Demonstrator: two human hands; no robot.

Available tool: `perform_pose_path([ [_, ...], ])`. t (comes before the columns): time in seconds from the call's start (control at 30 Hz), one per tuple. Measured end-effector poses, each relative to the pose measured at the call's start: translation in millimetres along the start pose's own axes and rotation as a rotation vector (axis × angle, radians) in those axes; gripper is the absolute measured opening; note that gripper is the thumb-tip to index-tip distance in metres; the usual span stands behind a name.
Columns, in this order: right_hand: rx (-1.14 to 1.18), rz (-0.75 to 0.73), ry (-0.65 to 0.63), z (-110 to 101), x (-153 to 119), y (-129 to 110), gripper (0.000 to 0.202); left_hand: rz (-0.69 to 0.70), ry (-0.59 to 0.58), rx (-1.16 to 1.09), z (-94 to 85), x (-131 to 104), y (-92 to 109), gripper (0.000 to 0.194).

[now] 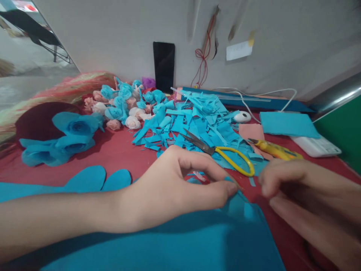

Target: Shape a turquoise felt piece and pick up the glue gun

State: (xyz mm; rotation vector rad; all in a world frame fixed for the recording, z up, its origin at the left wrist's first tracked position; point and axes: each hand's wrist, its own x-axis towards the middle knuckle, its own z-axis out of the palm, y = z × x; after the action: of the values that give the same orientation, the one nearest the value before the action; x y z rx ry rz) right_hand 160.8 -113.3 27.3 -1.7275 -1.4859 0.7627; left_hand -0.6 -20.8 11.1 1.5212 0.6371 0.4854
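My left hand reaches across from the left, its thumb and forefinger pinched on the edge of a small blue paper piece. Beneath it lies a large blue sheet. At the right, my right hand is blurred, with its thumb and forefinger curled toward each other and a gap between them; nothing shows in it. Yellow-handled scissors lie just beyond the hands, their blades partly apart, on a heap of blue paper scraps.
Large blue paper flowers and many small roses are at the left. Yellow pliers, a pink paper piece, a blue stack and a white device sit at the right. A black phone leans on the wall.
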Motion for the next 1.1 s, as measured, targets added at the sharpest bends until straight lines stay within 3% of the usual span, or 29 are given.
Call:
perform_pose_path([
  [0.1,0.186,0.136,-0.201,6,9,1,0.019,0.016,-0.059,0.035,0.6,2,-1,0.009],
  [0.2,0.417,0.203,-0.430,7,16,13,0.016,0.029,-0.110,0.054,0.4,3,-2,0.010],
  [0.43,0.727,0.357,-0.539,8,20,15,0.014,-0.038,-0.134,0.006,-0.9,2,-4,0.012],
  [0.8,1.017,0.430,-0.538,14,26,18,0.018,-0.116,-0.123,-0.096,-1.7,8,-8,0.012],
  [1.1,0.800,0.452,-0.381,17,28,8,0.019,-0.147,-0.087,-0.045,-3.4,10,-6,0.012],
])
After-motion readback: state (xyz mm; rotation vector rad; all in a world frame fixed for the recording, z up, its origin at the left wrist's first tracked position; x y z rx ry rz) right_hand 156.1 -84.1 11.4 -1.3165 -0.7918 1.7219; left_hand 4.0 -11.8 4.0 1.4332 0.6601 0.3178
